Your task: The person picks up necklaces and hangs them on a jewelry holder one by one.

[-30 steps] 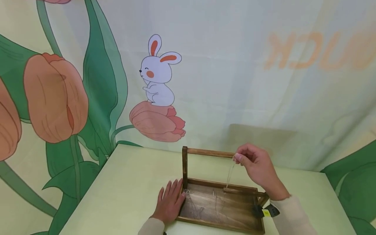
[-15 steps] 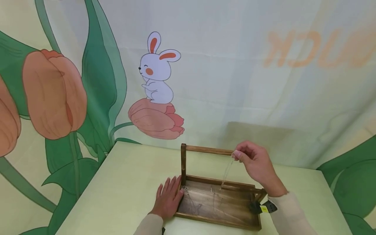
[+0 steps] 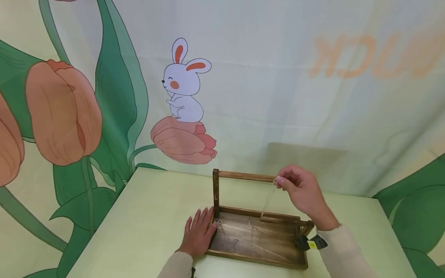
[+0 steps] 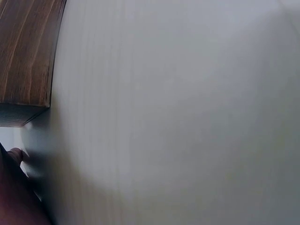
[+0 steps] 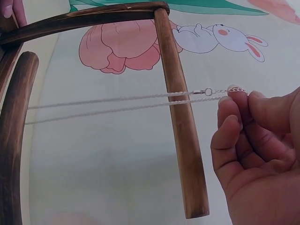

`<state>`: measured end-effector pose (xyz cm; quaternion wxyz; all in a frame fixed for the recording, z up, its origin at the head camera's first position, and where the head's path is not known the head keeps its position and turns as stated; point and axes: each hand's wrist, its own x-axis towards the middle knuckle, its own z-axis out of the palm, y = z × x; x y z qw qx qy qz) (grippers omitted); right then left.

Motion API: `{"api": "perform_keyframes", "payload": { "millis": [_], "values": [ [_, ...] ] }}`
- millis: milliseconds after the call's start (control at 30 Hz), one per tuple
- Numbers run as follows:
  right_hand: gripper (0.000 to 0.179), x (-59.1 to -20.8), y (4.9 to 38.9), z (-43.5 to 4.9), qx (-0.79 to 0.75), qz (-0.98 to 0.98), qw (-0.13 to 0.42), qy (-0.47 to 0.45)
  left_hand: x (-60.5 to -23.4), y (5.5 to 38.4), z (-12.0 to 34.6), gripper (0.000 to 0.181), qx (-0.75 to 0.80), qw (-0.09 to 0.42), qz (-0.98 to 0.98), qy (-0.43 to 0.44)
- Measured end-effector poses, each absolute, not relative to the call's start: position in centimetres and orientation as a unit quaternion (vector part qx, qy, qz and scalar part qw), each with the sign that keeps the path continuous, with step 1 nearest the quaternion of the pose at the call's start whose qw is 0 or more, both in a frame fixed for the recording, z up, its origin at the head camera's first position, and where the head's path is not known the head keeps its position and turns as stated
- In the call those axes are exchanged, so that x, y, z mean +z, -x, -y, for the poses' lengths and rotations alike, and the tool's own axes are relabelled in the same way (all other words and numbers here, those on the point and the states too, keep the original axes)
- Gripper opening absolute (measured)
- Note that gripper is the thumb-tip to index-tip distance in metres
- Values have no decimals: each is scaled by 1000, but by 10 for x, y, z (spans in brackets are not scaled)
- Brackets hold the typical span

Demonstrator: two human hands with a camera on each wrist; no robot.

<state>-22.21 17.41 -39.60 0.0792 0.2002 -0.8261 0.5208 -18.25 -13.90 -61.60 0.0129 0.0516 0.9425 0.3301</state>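
Note:
My right hand (image 3: 302, 191) pinches a thin silver chain necklace (image 5: 108, 101) by its clasp end, between thumb and fingertips. Two strands hang from the fingers, slanting down left to the free end of the lower bar (image 3: 283, 220) of a dark wooden jewelry stand (image 3: 216, 193). In the right wrist view the strands cross the upper bar (image 5: 185, 140) and reach the lower bar; whether they loop round it I cannot tell. My left hand (image 3: 199, 234) rests with straight fingers against the stand's left side, its thumb at the tray rim.
Several fine chains (image 3: 227, 241) lie on the stand's tray floor (image 3: 278, 247). The stand is on a pale green tabletop (image 3: 146, 216), in front of a curtain (image 3: 250, 96) printed with tulips and a rabbit. A black device (image 3: 309, 243) is strapped at my right wrist.
The necklace's lower end has swung slightly left, towards the lower bar's free end. The right hand still pinches it; the left hand stays against the stand. The head view has shifted a little.

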Motion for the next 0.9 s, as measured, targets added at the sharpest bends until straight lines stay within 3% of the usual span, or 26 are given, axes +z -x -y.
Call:
{"api": "perform_keyframes", "payload": {
  "millis": [900],
  "values": [
    [8, -388, 218, -183, 512, 829, 99, -202, -621, 184, 141, 60, 326, 24, -944, -46]
  ]
}}
